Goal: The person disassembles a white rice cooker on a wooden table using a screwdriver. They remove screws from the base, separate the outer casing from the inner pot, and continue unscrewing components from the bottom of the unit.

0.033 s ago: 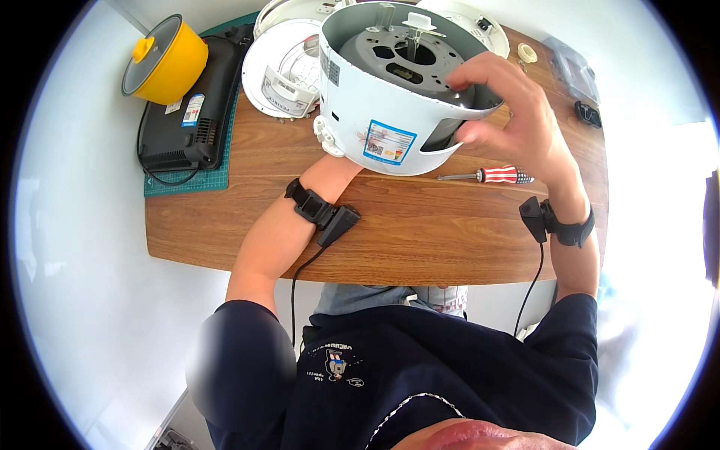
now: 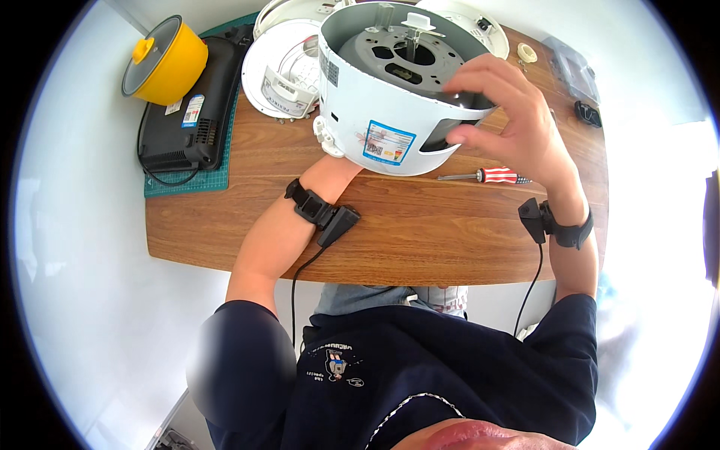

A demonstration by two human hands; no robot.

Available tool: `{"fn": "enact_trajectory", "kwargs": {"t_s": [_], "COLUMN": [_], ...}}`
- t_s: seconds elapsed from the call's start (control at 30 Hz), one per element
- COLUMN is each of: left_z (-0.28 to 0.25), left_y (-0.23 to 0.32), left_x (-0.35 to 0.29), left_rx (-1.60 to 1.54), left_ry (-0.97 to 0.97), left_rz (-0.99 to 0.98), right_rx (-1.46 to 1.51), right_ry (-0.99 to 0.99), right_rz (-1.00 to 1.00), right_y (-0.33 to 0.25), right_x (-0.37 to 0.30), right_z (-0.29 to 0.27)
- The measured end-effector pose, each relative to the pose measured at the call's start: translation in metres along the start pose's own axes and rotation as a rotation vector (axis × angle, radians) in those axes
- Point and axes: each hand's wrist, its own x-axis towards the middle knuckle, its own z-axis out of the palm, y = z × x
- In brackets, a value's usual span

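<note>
A white rice cooker housing (image 2: 352, 124) with a blue-edged label is tilted over the table's far middle, its open top showing a grey metal inner base (image 2: 401, 56). My left forearm runs beneath it; my left hand is hidden behind the housing, so its fingers do not show. My right hand (image 2: 517, 112) is at the housing's right rim. Its fingers curl over the edge to the inside, and the thumb lies outside by the dark cutout (image 2: 442, 136). A screwdriver (image 2: 495, 175) with a red and white striped handle lies below this hand.
White cooker lid parts (image 2: 274, 56) lie behind on the left, with small screws beside them. A yellow pot (image 2: 182, 71) rests on a black appliance (image 2: 172, 135) over a green mat (image 2: 214, 180). Far right are a clear plastic box (image 2: 574, 71) and a black watch-like item (image 2: 588, 114).
My right hand has shifted slightly left, its thumb and fingers moving a little along the rim. The housing has barely moved.
</note>
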Motion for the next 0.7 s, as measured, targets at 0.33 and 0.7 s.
{"fn": "enact_trajectory", "kwargs": {"t_s": [0.33,0.7], "left_z": [-0.003,-0.007], "left_y": [-0.002,-0.004], "left_x": [-0.002,-0.005], "left_rx": [0.08,0.163], "left_ry": [-0.024,-0.049], "left_rz": [0.047,0.075], "right_rx": [-0.144,0.14], "right_ry": [0.191,0.282], "right_rz": [-0.072,-0.055], "right_y": [0.009,0.008], "right_x": [-0.007,-0.012], "right_z": [0.023,0.021]}}
